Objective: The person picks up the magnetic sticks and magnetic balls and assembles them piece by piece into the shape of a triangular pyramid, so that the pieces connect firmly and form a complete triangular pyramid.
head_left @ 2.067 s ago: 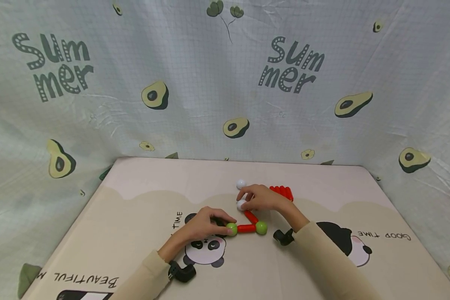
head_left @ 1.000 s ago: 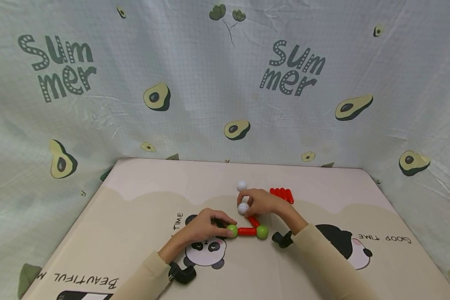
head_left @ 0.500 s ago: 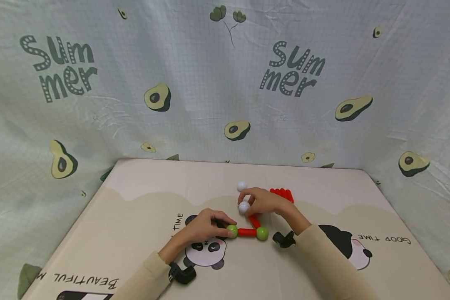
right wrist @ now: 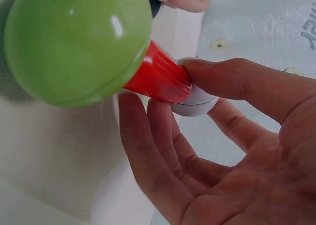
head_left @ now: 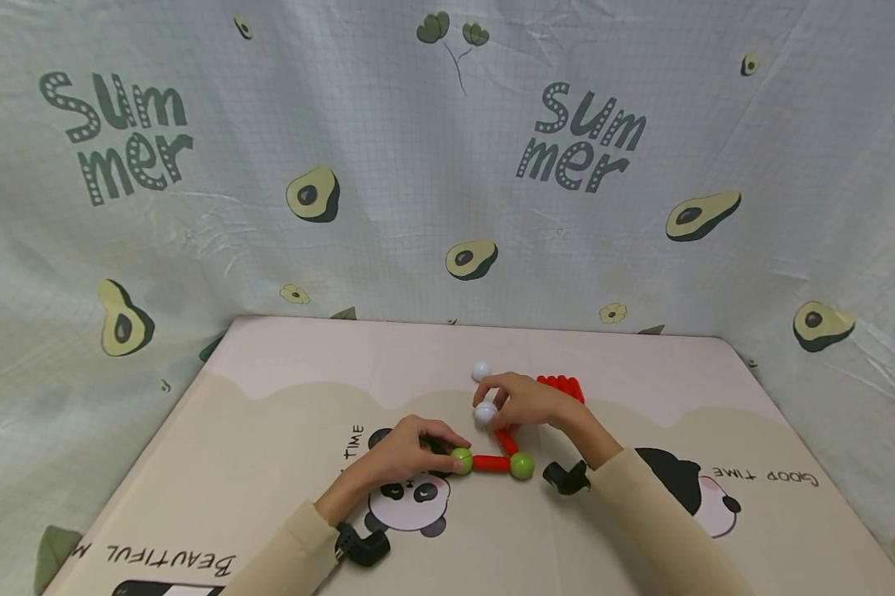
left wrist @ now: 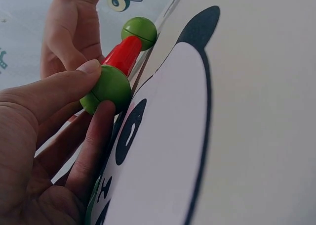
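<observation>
Two red rods meet at a green ball (head_left: 522, 465), making a V on the table. My left hand (head_left: 408, 451) pinches a second green ball (left wrist: 106, 90) at the left end of one red rod (head_left: 491, 463); thumb and a finger press it from both sides in the left wrist view. At the far end of the other red rod (right wrist: 160, 75) sits a white ball (head_left: 485, 413), and my right hand (head_left: 525, 401) pinches it. The right wrist view shows the thumb on the white ball, with fingers close under the rod. Part of that rod is hidden by my right hand in the head view.
A loose white ball (head_left: 480, 371) lies just beyond my right hand. Several red rods (head_left: 562, 386) lie side by side behind my right wrist. The table (head_left: 268, 414) has printed pandas and lettering, and a patterned curtain (head_left: 387, 149) hangs behind its far edge.
The corner green ball has shifted slightly toward me, and the right hand with the white ball slightly right. The left hand keeps its pinch on its green ball. The view has tilted a little.
</observation>
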A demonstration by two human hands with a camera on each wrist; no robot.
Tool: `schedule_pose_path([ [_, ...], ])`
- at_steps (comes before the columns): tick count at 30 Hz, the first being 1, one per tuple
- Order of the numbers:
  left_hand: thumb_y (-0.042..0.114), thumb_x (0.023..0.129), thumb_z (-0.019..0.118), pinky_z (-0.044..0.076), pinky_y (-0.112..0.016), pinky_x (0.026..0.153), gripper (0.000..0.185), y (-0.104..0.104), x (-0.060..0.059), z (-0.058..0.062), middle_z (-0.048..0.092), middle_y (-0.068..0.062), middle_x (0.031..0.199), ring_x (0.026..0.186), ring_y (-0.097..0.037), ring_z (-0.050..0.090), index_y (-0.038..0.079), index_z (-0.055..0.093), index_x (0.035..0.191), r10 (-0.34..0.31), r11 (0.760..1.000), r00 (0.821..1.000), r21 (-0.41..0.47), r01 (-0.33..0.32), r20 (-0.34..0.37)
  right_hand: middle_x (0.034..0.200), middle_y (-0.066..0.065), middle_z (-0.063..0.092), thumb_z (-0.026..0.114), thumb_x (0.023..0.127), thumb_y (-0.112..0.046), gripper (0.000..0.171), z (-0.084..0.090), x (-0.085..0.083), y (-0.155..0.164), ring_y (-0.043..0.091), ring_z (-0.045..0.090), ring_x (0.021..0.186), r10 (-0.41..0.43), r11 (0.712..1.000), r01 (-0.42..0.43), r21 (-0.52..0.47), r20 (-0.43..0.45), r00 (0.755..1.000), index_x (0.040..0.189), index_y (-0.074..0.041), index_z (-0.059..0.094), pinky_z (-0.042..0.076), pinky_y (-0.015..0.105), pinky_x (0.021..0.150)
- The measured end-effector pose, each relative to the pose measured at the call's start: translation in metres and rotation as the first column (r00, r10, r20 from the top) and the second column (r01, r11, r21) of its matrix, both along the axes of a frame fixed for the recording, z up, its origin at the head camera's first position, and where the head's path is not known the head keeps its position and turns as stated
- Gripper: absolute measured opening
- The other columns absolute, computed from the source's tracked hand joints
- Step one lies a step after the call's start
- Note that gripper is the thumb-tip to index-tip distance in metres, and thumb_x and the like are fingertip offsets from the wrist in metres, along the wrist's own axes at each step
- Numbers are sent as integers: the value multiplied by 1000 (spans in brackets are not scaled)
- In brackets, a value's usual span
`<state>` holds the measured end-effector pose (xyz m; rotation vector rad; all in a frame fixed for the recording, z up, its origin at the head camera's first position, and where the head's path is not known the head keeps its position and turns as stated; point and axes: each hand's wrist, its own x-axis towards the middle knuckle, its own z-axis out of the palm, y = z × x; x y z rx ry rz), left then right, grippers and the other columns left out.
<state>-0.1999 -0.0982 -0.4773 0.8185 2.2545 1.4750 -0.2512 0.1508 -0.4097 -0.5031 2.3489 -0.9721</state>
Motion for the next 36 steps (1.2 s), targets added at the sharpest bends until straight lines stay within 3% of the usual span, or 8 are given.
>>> schedule_pose_path([
  [12, 25, 91, 80, 51, -22, 82, 28, -1, 2, 3, 78, 4, 111, 98, -6, 65, 17, 79, 117, 21, 1000, 1000, -18, -21, 21, 114, 14, 65, 75, 88, -9, 29, 3, 2, -2, 22, 65, 86, 3, 1000, -3, 4, -1, 1000, 116, -15, 66, 60, 35, 81],
  [29, 22, 91, 79, 50, -20, 79, 29, 1, 1, -2, 78, -7, 112, 93, -6, 64, 10, 79, 117, 18, 1000, 1000, 6, -18, -5, 108, 12, 66, 74, 91, -11, 30, 0, 6, 1, 20, 65, 78, -25, 1000, 25, 13, 1, 1000, 120, -13, 67, 60, 33, 78],
  [36, 21, 91, 79, 51, -20, 83, 30, 0, 2, -2, 78, -7, 114, 100, -9, 66, 9, 78, 118, 26, 999, 1000, 19, -26, -8, 106, 11, 66, 75, 91, -12, 30, -2, 5, 1, 19, 64, 77, -21, 1000, 21, 15, -13, 1000, 121, -12, 68, 60, 33, 77],
])
